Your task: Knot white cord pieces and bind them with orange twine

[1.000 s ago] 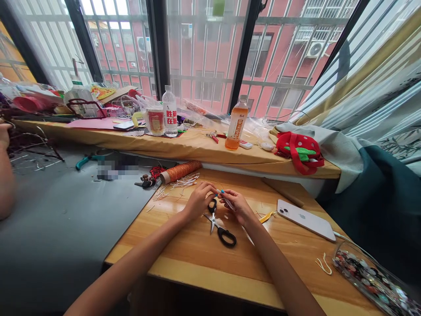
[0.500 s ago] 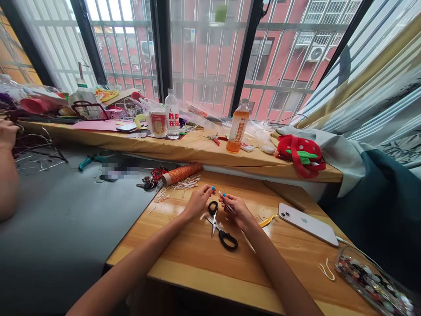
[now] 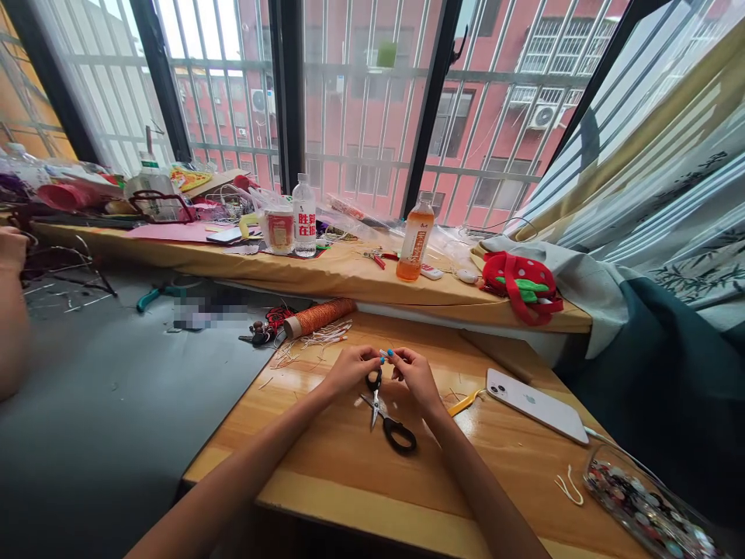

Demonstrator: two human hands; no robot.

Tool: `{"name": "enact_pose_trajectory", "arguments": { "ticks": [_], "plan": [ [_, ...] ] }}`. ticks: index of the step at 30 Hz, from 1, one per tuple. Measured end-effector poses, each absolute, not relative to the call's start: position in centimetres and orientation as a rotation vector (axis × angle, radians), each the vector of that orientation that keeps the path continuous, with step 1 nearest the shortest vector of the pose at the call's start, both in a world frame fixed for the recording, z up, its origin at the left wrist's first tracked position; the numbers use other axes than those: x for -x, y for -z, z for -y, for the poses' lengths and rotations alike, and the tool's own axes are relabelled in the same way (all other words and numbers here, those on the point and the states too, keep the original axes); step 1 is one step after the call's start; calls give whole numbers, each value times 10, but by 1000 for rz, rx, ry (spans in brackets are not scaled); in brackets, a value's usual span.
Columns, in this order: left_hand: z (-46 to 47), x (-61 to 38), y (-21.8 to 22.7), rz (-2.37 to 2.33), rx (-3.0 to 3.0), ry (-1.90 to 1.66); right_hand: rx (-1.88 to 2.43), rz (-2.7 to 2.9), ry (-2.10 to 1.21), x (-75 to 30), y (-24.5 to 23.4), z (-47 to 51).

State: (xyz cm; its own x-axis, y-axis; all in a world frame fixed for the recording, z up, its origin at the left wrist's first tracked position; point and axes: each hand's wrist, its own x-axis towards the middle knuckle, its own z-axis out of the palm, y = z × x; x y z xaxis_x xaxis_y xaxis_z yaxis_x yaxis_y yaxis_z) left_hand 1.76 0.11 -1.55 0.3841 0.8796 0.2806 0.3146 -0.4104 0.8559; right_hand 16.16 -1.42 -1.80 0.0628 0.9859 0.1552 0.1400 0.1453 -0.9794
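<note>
Above the table my left hand [image 3: 354, 369] and my right hand [image 3: 415, 377] meet fingertip to fingertip. Between their pinched fingers is a short piece of white cord [image 3: 385, 354], mostly covered by the fingertips. Just beneath the hands lies a pair of black-handled scissors [image 3: 378, 414], blades slightly apart, touching neither hand as far as I can see. To the left behind my left hand, several loose white cord pieces [image 3: 314, 338] are strewn beside a spool of orange thread [image 3: 322, 317]. A yellow-handled tool [image 3: 464, 404] rests right of my right wrist.
A white phone [image 3: 536, 405] with a cable lies on the right of the wooden table [image 3: 326, 485]. Near the corner sit a box of beads [image 3: 646, 508] and a white cord loop [image 3: 570, 487]. An orange drink bottle [image 3: 415, 239] stands on the ledge. Another person's arm [image 3: 12, 318] is at far left.
My hands have come together, and the cord that my right hand held is now between both hands' fingertips. The view has tilted slightly, so the scene sits a little lower.
</note>
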Motion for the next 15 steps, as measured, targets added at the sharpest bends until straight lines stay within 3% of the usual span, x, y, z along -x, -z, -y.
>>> {"name": "enact_pose_trajectory", "arguments": {
  "ticks": [6, 15],
  "plan": [
    [-2, -17, 12, -1098, -1987, -787, 1172, 1200, -1041, -164, 17, 14],
    [-1, -15, 4, -1013, -1805, -1004, 1163, 1241, -1036, -160, 15, 16]
  ]
}}
